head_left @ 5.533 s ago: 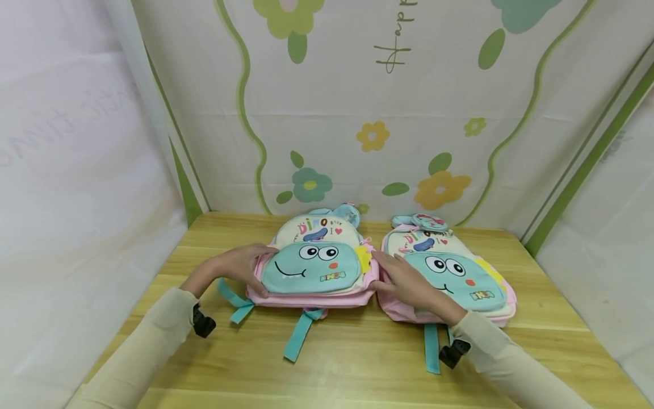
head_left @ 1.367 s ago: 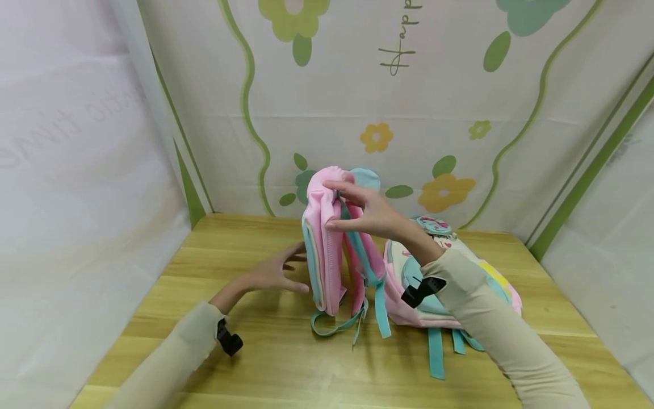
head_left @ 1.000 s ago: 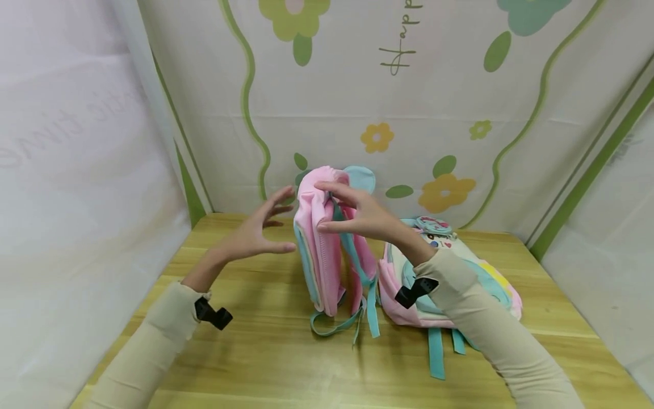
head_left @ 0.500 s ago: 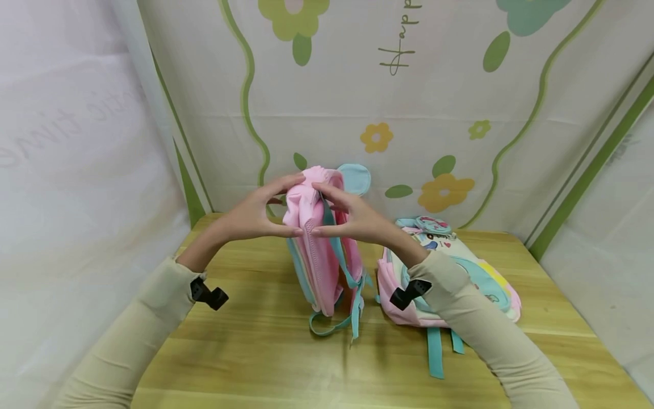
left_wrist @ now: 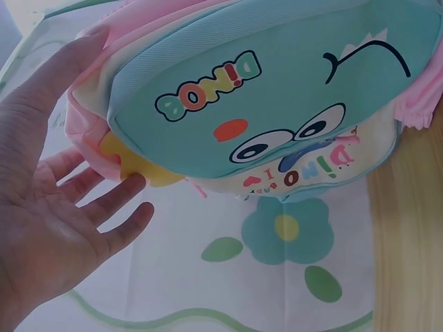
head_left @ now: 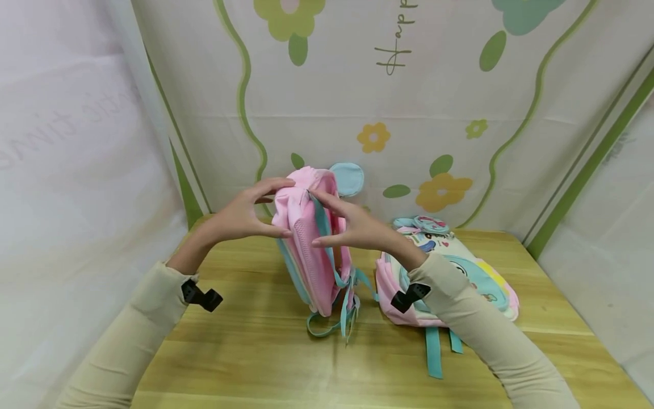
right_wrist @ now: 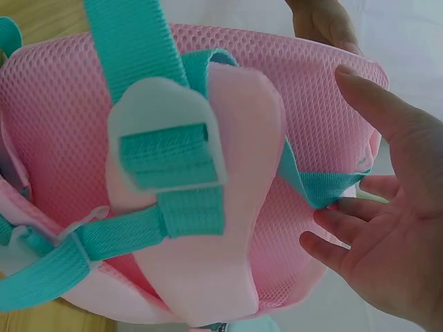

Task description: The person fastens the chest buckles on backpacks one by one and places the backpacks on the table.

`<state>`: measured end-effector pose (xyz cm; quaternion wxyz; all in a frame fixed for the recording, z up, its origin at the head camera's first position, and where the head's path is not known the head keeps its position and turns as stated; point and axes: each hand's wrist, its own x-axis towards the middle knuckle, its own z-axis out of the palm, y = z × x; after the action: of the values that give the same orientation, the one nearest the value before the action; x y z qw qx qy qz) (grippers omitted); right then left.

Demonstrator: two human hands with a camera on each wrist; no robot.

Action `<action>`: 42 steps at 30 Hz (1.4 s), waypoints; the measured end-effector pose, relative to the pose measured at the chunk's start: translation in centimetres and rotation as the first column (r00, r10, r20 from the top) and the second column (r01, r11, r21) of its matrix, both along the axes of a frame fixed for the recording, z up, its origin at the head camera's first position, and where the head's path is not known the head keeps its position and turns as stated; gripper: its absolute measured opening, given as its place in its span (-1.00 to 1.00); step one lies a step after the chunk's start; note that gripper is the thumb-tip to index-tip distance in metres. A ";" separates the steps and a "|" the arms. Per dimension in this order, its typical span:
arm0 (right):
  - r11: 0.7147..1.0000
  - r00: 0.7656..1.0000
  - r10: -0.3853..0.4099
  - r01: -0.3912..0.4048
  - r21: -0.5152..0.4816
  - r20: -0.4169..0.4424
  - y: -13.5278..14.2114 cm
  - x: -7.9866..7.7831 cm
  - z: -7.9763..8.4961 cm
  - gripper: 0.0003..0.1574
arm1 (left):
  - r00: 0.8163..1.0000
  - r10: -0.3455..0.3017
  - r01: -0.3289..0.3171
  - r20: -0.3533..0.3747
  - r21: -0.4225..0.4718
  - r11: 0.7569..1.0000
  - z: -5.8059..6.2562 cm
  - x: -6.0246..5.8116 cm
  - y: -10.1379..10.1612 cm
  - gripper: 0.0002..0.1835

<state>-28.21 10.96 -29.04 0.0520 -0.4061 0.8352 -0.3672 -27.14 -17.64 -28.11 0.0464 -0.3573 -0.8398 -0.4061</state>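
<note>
A pink and light-blue dinosaur backpack (head_left: 311, 255) stands on its side, tilted to the left. Its smiling front (left_wrist: 277, 97) faces left, and its pink mesh back (right_wrist: 325, 90) with teal straps faces right. My left hand (head_left: 237, 216) is at the upper front edge, thumb along the pink rim and fingers spread beside the yellow spikes (left_wrist: 142, 162). My right hand (head_left: 357, 224) is at the mesh side, fingers loosely extended, with fingertips by a teal strap loop (right_wrist: 325, 185). Whether the right fingertips press the fabric is hard to tell.
A second, matching backpack (head_left: 475, 278) lies face up on the wooden table (head_left: 245, 363) to the right, its teal strap (head_left: 434, 352) hanging toward the front. Flower-printed white cloth (head_left: 317, 91) rises behind the table, with white cloth on both sides.
Earlier the backpack lay face up; it was then raised onto its side. My left hand has come up to its top edge, and the backpack has since tilted left. My right hand has shifted slightly left.
</note>
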 end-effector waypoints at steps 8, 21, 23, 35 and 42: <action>0.999 0.998 -0.040 0.039 0.025 0.042 0.8 0.2 -1.1 0.26 | 1.000 -0.001 0.001 0.002 0.021 1.000 -0.1 0.3 -1.0 -0.02; 0.993 0.994 -0.099 0.096 0.072 0.039 2.7 0.0 -5.4 0.30 | 0.998 0.054 -0.056 0.039 0.042 0.998 -0.9 0.5 -3.1 -0.05; 0.991 0.993 -0.103 0.098 0.091 0.052 3.0 0.1 -6.2 0.32 | 0.997 0.057 -0.059 0.046 0.047 0.997 -1.1 0.5 -3.4 -0.05; 0.989 0.989 -0.069 0.050 0.141 0.133 4.0 0.6 -10.4 0.38 | 0.992 0.091 -0.095 0.085 0.045 0.994 -1.5 0.8 -4.7 -0.06; 0.982 0.989 -0.048 0.020 0.190 0.143 4.3 1.1 -11.5 0.47 | 0.989 0.108 -0.112 0.105 0.033 0.993 -1.7 1.0 -5.4 -0.07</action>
<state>-27.16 15.23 -40.53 0.1452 -0.3570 0.8668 -0.3164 -26.11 -23.03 -29.76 0.0323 -0.2882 -0.8515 -0.4369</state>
